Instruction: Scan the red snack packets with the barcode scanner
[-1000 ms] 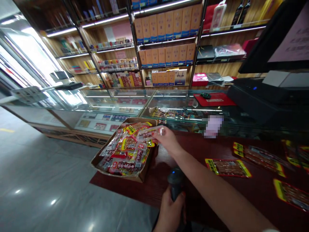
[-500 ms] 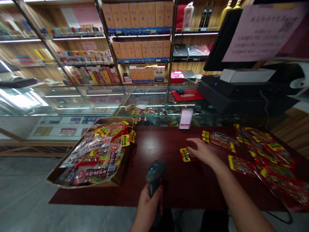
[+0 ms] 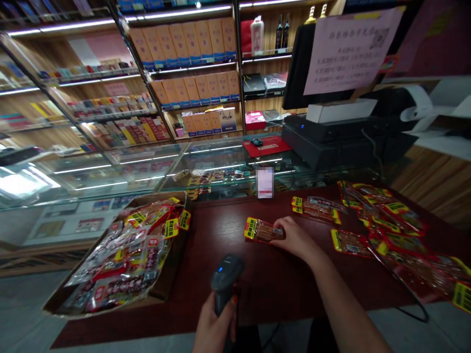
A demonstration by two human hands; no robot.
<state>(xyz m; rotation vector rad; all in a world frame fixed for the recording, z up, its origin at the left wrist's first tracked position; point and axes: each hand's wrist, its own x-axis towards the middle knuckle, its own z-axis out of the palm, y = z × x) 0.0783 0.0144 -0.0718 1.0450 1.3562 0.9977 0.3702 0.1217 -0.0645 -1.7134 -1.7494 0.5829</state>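
My left hand [image 3: 217, 318] is wrapped round the handle of a dark barcode scanner [image 3: 227, 274], which has a small blue light on its head. The scanner is held over the front part of the brown table. With its fingers, my right hand [image 3: 296, 239] grips the right end of a snack packet [image 3: 264, 230] that has a yellow and red header and a brown filling. This packet is at the table's middle. To its right are another packet pair [image 3: 316, 210], a single packet [image 3: 351, 242] and a loose heap of packets [image 3: 390, 211].
An open cardboard box [image 3: 171, 279] full of snack packets stands at the table's left. A dark cable [image 3: 399, 289] crosses the right side. Behind are a glass counter [image 3: 217, 152], a red mouse mat [image 3: 267, 146] and a monitor [image 3: 297, 68] above a black machine.
My right hand has closed on the packet's right end, and more of the packet shows now. The scanner stays in my left hand. The whole view has shifted and tilted.
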